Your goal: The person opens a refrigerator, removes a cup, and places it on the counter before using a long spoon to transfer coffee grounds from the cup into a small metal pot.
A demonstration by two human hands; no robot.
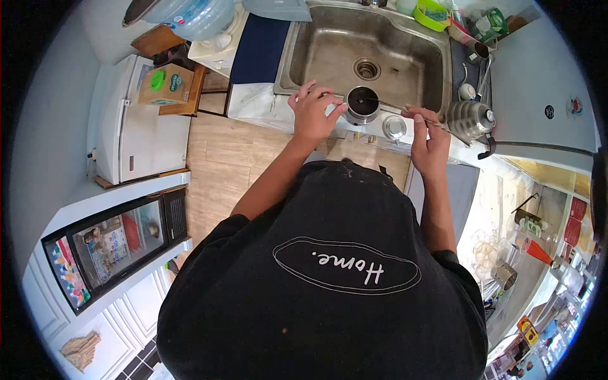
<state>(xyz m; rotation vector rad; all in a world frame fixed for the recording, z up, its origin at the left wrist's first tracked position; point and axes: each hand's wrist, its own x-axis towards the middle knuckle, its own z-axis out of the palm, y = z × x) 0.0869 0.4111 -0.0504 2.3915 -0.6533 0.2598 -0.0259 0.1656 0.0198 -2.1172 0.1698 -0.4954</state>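
Observation:
A round metal cup (363, 117) with dark contents stands on the counter at the sink's front edge. My left hand (312, 114) is at its left side, thumb and forefinger pinching the rim while the other fingers are spread. My right hand (430, 142) grips a long thin spoon (451, 132); its far end reaches left into the cup, where the bowl is hidden. Between the cup and my right hand lies a small round silver lid (394, 127). To the right of that hand is a ribbed steel kettle (467, 120) with a dark handle.
Beyond the cup is a stainless sink (316, 50) with a drain. A dark blue mat (258, 50) lies left of it. Utensils and a ladle (467, 90) sit along its right side, near a green basket (432, 16). A cardboard box (168, 85) stands at left.

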